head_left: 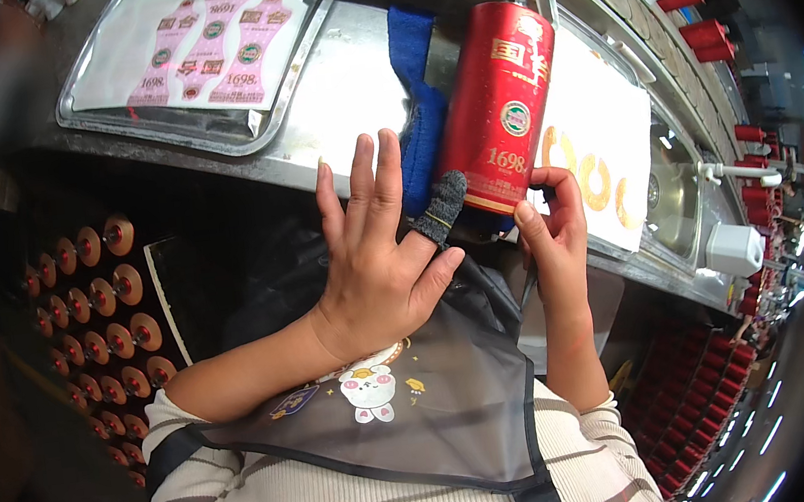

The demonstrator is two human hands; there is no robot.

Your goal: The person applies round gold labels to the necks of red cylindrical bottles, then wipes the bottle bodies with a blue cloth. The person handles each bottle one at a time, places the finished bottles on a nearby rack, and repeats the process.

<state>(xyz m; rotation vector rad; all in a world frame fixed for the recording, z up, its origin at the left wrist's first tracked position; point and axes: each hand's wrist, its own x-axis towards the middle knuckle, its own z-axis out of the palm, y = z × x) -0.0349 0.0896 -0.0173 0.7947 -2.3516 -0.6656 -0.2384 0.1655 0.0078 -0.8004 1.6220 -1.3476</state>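
Centrally across the upper frame, a steel tabletop [345, 99], curved by the lens. Upper left on it, a shallow metal tray [109, 116] with a white sheet of pink labels [206, 50]. Right of centre, a white sheet with gold rings [598, 144], partly under a red cylindrical bottle [497, 106] lying tilted, cap end up. Beside the bottle's left edge, a blue cloth [418, 110]. Centre frame, left hand [379, 264] spread flat and wide, holding nothing, grey-sleeved thumb touching the bottle's base. Just right, right hand [553, 224] with fingers curled in a grip on the bottle's lower rim.
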